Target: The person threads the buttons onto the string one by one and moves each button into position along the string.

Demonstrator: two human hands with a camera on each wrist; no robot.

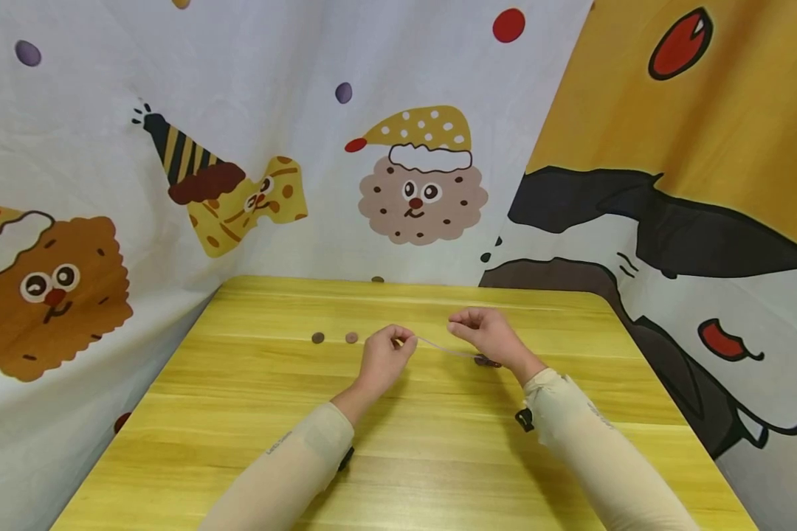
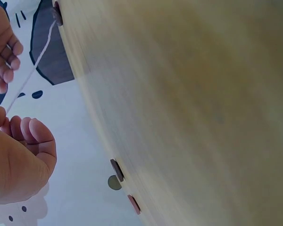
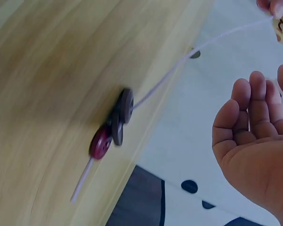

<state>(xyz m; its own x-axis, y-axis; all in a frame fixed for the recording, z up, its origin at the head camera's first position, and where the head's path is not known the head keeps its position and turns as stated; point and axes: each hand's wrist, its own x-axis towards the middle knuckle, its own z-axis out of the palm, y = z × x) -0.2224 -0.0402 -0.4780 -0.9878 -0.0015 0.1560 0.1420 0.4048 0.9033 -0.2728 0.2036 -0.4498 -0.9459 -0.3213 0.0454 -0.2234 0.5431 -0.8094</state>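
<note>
My left hand (image 1: 382, 358) pinches one end of a thin pale string (image 3: 177, 63) between thumb and forefinger. From there the string slants down to the table, where it runs through a small group of buttons. Two dark brown buttons (image 3: 126, 106) lean together beside a dark red button (image 3: 100, 142), and a short tail of string sticks out past the red one. My right hand (image 1: 494, 341) hovers above these buttons with fingers loosely bent, holding nothing. In the right wrist view its thumb stands apart from the fingertips.
Left of my left hand, a dark button (image 1: 317, 338) and a reddish-brown button (image 1: 351, 338) lie loose on the wooden table (image 1: 425, 472). Behind the table's far edge hangs a cloth (image 1: 292, 66) printed with cartoon figures.
</note>
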